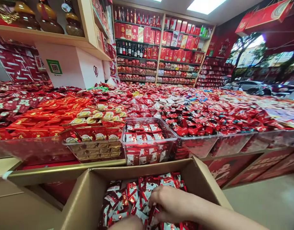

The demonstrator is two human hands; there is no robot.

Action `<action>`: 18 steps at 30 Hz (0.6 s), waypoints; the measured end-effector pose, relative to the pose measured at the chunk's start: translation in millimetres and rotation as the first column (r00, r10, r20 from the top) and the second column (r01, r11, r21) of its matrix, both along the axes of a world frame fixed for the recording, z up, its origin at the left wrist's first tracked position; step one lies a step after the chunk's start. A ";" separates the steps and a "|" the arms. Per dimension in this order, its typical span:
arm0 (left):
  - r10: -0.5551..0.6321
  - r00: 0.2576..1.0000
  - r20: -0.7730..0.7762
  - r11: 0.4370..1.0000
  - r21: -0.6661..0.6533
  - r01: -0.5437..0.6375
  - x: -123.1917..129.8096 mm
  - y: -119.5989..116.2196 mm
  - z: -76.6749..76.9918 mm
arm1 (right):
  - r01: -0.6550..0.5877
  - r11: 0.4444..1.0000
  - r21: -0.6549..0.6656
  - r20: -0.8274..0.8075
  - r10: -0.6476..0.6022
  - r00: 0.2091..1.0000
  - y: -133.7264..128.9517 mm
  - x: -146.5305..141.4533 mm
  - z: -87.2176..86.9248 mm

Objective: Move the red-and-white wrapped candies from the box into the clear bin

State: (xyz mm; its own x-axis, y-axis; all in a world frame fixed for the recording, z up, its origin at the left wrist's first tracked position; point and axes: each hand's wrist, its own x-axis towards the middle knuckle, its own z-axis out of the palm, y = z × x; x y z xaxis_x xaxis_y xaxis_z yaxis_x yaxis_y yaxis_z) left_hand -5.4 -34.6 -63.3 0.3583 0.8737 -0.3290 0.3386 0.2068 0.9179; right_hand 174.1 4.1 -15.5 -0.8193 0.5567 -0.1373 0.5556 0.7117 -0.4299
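Observation:
A cardboard box (75, 198) is open in front of me, with many small red and white candy packets (133, 191) loose inside. My right hand (167, 203) reaches in from the right, its fingers curled down around some of these packets; its fingertips are partly hidden. At the bottom edge, only a blurred part of my left hand (127, 223) shows, low over the packets, with its fingers out of sight. Just beyond the box stands a clear plastic bin (149, 142) holding similar red and white packets in neat rows.
Neighbouring bins hold gold-and-red packets (96, 137), orange-red packets (38, 131) and dark red packets (194, 129). A gold-edged counter rim (65, 171) runs behind the box. Shelves of bottles and red gift boxes (137, 33) line the back wall. A white pillar (65, 68) stands left.

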 end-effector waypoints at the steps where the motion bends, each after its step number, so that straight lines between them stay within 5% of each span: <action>1: -0.040 0.999 -0.023 0.999 0.012 0.040 -2.8 3.7 4.8 | 0.050 0.995 -0.082 0.027 -0.048 0.998 1.8 1.8 1.0; 5: -0.135 0.989 -0.061 0.987 0.082 0.140 -10.1 17.6 30.6 | 0.171 0.909 -0.380 -0.050 -0.205 0.977 7.4 5.3 7.5; 10: -0.038 0.989 0.141 0.996 0.088 0.026 -4.4 24.2 58.6 | 0.005 0.641 -0.767 -0.339 -0.411 0.846 14.1 4.1 12.9; 18: 0.160 0.934 0.319 0.986 0.000 -0.169 -1.6 22.4 63.6 | -0.043 0.535 -0.844 -0.426 -0.620 0.659 14.2 -3.8 12.3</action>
State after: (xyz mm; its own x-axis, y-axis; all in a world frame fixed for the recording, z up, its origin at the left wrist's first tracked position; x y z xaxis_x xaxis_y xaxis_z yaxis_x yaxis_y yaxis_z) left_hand -6.9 -12.2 0.2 0.2909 0.9363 -0.1969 -0.0076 0.2081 0.9781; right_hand 170.2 18.3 -3.2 -0.6668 0.7266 -0.1654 0.0128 -0.2107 -0.9775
